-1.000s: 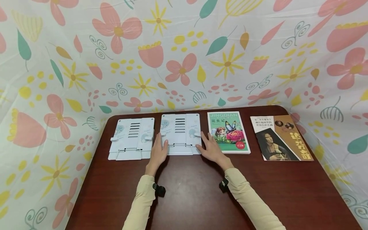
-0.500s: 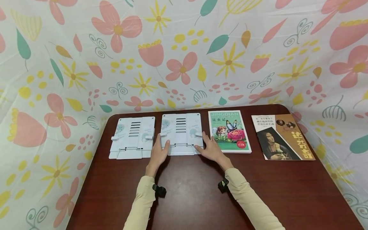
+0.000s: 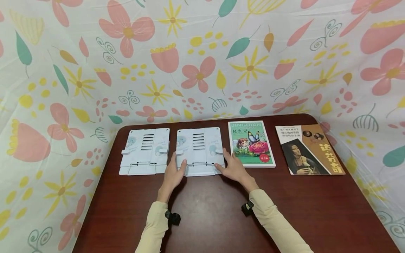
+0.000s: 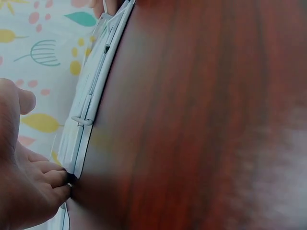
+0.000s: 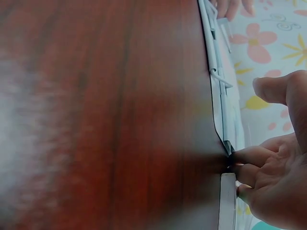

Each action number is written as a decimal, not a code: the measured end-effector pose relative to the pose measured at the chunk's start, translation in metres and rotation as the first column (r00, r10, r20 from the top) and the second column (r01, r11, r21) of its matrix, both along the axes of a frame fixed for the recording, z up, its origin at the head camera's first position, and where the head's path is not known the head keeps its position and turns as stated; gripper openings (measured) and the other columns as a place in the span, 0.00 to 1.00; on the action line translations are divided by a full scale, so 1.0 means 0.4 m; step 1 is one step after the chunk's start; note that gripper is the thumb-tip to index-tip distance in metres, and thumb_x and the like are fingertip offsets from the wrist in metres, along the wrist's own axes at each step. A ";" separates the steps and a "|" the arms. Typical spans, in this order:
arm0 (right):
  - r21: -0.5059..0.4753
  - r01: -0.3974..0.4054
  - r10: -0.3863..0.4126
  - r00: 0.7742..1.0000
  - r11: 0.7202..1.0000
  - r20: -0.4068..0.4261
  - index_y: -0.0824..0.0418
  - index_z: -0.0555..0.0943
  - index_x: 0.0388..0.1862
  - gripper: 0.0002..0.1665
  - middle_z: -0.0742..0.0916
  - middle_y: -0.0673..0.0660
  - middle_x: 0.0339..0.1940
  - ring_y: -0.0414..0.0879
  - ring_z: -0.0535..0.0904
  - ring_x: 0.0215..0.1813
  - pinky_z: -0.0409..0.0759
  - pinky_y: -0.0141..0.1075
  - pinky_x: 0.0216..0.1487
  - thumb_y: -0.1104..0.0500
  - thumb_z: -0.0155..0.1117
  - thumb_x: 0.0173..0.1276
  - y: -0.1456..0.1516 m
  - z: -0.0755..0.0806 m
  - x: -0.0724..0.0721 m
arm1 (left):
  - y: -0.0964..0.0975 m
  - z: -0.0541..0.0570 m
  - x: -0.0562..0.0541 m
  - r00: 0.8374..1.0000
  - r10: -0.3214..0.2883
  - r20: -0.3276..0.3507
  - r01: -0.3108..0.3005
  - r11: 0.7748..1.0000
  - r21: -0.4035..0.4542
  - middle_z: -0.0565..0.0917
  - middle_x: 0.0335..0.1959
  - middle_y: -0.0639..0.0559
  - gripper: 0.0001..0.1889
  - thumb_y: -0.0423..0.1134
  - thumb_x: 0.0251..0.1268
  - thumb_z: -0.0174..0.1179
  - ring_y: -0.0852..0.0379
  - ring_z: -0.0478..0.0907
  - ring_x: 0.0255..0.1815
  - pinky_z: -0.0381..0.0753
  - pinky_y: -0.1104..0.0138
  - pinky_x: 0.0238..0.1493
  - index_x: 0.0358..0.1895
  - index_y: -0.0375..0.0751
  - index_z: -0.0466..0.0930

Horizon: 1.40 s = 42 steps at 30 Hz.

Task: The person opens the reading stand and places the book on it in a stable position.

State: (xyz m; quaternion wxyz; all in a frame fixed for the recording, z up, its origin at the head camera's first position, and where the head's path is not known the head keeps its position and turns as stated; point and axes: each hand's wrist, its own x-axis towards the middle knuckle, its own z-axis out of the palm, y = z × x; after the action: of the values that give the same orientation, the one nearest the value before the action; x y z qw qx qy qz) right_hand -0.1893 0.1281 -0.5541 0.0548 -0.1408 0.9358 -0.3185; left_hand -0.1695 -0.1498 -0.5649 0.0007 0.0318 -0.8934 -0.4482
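A white folding book stand (image 3: 199, 146) with slots and a wire foot lies flat on the brown table between my two hands. My left hand (image 3: 172, 175) holds its left edge, and my right hand (image 3: 235, 169) holds its right edge. In the left wrist view, fingertips (image 4: 60, 179) curl in at the underside of the stand's edge while the thumb stands above. Likewise in the right wrist view, fingertips (image 5: 242, 158) tuck against the stand's corner, beside a book's spine (image 5: 227, 201). Both thumbs overlap the stand's lower front in the head view.
A second white book stand (image 3: 143, 147) lies close on the left. To the right are a green children's book (image 3: 251, 144) with a butterfly cover and a brown book (image 3: 311, 151) with a portrait. A flower-patterned cloth (image 3: 202, 52) hangs behind the table (image 3: 205, 218).
The middle book stand has slid slightly toward me, with both hands moving back along with it. The other stand and the two books keep their places.
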 end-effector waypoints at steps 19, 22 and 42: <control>0.015 -0.009 0.009 1.000 1.000 -0.025 0.76 0.55 0.78 0.53 0.70 0.72 0.75 0.80 0.64 0.72 0.68 0.66 0.69 0.44 0.65 0.70 -0.003 0.006 0.078 | -0.008 0.007 0.084 1.000 -0.027 0.011 0.027 0.999 -0.025 0.60 0.79 0.33 0.42 0.53 0.77 0.53 0.38 0.60 0.79 0.63 0.46 0.76 0.81 0.32 0.47; 0.022 -0.011 0.011 0.999 1.000 -0.033 0.75 0.56 0.78 0.52 0.70 0.72 0.75 0.80 0.64 0.72 0.68 0.69 0.67 0.43 0.64 0.70 -0.003 0.004 0.087 | -0.007 0.008 0.094 1.000 -0.028 0.010 0.028 0.999 -0.030 0.60 0.79 0.33 0.42 0.53 0.76 0.53 0.38 0.61 0.78 0.63 0.46 0.76 0.81 0.32 0.47; -0.034 -0.035 0.034 0.998 0.999 -0.048 0.75 0.57 0.78 0.48 0.70 0.72 0.75 0.73 0.67 0.74 0.67 0.64 0.71 0.49 0.65 0.71 0.011 0.010 0.128 | -0.035 0.013 0.132 0.999 -0.048 0.013 0.048 0.999 -0.025 0.63 0.78 0.34 0.36 0.51 0.79 0.51 0.38 0.62 0.78 0.65 0.45 0.74 0.80 0.33 0.53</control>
State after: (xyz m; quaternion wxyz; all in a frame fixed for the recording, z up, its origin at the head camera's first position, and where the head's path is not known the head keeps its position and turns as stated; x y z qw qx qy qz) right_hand -0.1380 0.1326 -0.5503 0.0359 -0.1654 0.9286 -0.3301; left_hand -0.1168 -0.1638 -0.5597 -0.0149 0.0131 -0.8994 -0.4367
